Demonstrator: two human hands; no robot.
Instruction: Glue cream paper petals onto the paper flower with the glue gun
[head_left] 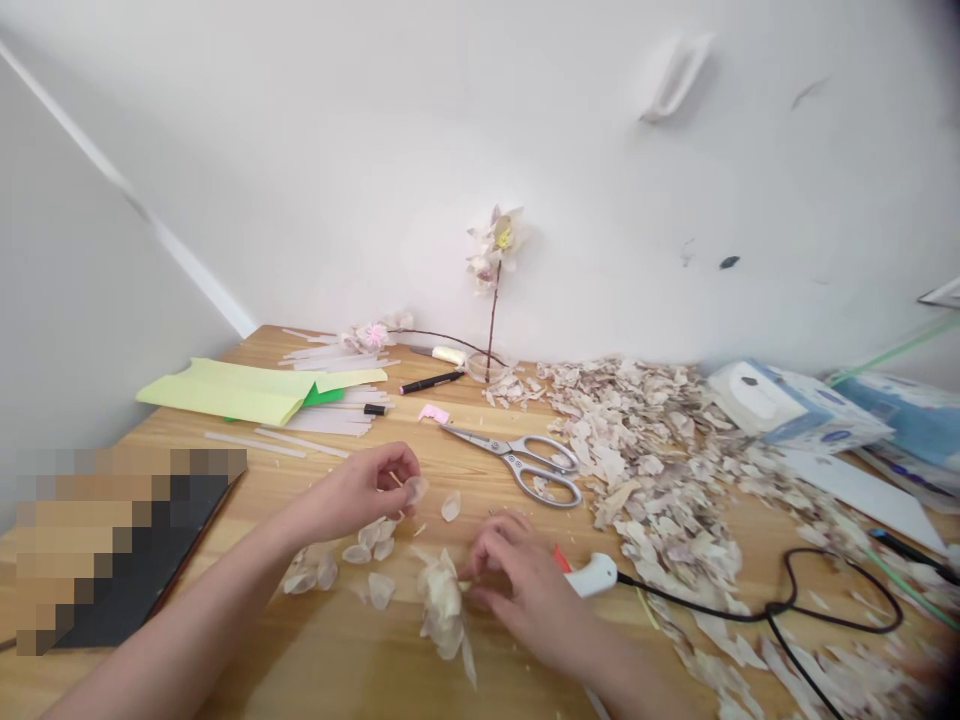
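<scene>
Left hand (pixel 379 490): thumb and fingers pinched on one translucent petal (pixel 417 489). Right hand (pixel 510 570): fingers closed at what seems the base of a cream flower (pixel 441 602), blurred, just left of that hand, over the wooden table (pixel 300 665). Loose petals (pixel 381 591): near the left hand. Scissors (pixel 501 447): beyond the right hand.

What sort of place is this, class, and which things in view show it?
Most likely a craft workspace: a heap of dry-looking petals spreads over the right side, scissors lie open just left of it, and the right hand holds a pale flower.
</scene>
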